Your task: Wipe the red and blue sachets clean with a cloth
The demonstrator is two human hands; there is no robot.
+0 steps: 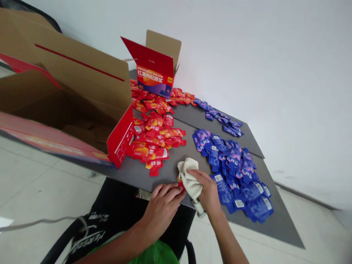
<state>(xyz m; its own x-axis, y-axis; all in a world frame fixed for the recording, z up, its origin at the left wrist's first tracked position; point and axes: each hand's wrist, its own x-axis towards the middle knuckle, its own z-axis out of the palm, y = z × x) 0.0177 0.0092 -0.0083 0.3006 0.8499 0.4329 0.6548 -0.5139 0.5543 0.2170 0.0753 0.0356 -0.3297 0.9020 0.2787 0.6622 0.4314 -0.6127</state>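
Note:
A red pouch [181,184] lies at the table's near edge, mostly covered by a cream cloth [189,181] and my fingers. My left hand [165,204] touches the pouch's lower end, its fingers pressed together. Gripped in my right hand [205,189], the cloth is bunched over the pouch and its tail hangs past the edge. Many red pouches [155,137] are heaped to the left of the cloth, and many blue pouches [233,165] are piled to its right.
A large open carton [120,141] stands at the left edge. Behind the red heap is a smaller open box [155,79] with more red pouches around it. Another row of blue pouches [220,117] runs along the back of the grey table [192,119], near a white wall.

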